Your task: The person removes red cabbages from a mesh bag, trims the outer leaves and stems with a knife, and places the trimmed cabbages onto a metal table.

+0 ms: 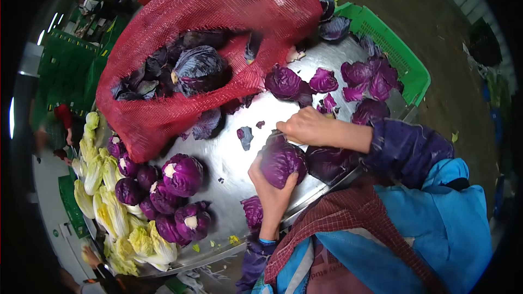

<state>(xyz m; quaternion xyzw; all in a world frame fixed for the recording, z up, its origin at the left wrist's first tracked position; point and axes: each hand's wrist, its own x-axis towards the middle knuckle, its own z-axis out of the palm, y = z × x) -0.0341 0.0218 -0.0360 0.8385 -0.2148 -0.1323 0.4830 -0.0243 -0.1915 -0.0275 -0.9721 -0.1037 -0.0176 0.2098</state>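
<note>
My left hand is wrapped round a red cabbage, holding it from below and the side above the metal table. My right hand is a closed fist at the top of that cabbage. A small greyish thing shows beside its fingers, but I cannot make out what it grips. Another dark red cabbage lies right beside the held one. Loose purple leaves are scattered on the metal beyond my right hand. Near my left wrist lies one more purple leaf.
A red mesh sack with dark untrimmed cabbages lies across the table. Several trimmed red cabbages sit at the left, beside pale Chinese cabbages. A green crate borders the leaf pile. Other people are in the left background.
</note>
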